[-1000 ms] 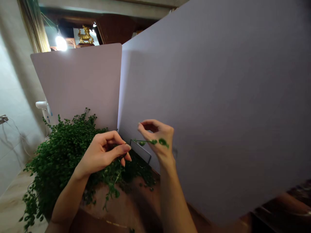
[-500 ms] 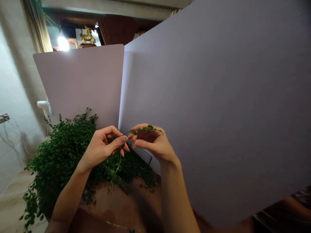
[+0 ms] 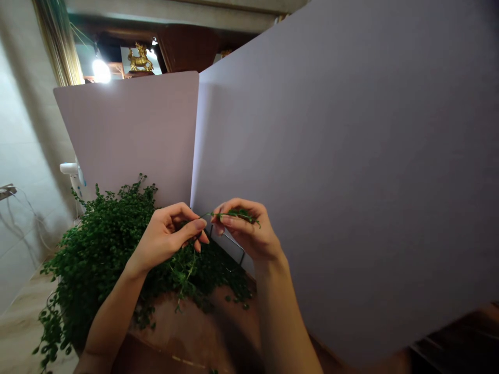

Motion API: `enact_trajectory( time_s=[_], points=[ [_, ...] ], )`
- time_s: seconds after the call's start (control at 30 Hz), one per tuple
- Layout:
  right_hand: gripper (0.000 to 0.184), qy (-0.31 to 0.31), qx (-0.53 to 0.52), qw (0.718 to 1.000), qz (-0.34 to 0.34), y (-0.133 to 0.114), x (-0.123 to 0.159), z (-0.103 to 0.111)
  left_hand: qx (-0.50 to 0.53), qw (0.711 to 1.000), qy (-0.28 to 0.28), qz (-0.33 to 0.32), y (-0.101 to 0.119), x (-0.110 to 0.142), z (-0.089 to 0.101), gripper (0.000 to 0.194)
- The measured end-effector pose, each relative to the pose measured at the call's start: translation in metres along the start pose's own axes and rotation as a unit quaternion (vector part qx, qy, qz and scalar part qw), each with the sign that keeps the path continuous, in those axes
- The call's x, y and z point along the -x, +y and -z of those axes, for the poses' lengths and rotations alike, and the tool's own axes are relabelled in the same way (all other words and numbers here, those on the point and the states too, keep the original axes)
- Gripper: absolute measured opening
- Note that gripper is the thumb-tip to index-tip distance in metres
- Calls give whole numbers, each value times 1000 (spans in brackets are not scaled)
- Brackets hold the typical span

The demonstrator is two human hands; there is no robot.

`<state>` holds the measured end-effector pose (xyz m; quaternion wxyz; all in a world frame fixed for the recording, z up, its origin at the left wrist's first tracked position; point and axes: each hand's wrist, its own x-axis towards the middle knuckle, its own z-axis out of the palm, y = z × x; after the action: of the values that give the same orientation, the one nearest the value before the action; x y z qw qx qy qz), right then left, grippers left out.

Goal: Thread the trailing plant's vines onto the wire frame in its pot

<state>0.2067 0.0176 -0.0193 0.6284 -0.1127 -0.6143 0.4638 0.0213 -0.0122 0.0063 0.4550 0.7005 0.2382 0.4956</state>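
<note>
A thin green plant sprig (image 3: 239,213) with small leaves stretches between my two hands. My left hand (image 3: 171,228) pinches its stem between thumb and forefinger, the other fingers curled. On the right, my right hand (image 3: 247,228) has its thumb and fingers closed around the leafy part. Below and to the left spreads a dense heap of trailing green plants (image 3: 105,234) with small round leaves, resting on a brown table (image 3: 175,322). Loose strands (image 3: 187,270) lie just under my left hand, partly hidden by it.
A large pale panel (image 3: 343,171) stands along the right, and a smaller panel (image 3: 132,135) stands behind the heap. A thin metal wire stand (image 3: 237,246) shows at the panel's foot. Behind are a lit bulb (image 3: 101,70) and a golden figurine (image 3: 140,57). A white fan (image 3: 72,171) is at left.
My right thumb has risen and my right fingers have closed over the sprig, which lay across a more open hand before. My left hand keeps its pinch, almost unmoved.
</note>
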Motion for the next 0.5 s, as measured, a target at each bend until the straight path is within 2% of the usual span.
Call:
enact_trajectory(
  time_s=[0.1,0.27,0.5],
  points=[
    [6,59,96,993,20,1,-1,0,-5,1000,-5,2,0,1,-2,21],
    [5,134,263,955,24,0,-3,-5,-55,998,2,13,-4,1,-6,21],
    [10,156,308,939,-8,5,-9,-7,-129,991,34,20,-9,-5,-8,20]
  ],
)
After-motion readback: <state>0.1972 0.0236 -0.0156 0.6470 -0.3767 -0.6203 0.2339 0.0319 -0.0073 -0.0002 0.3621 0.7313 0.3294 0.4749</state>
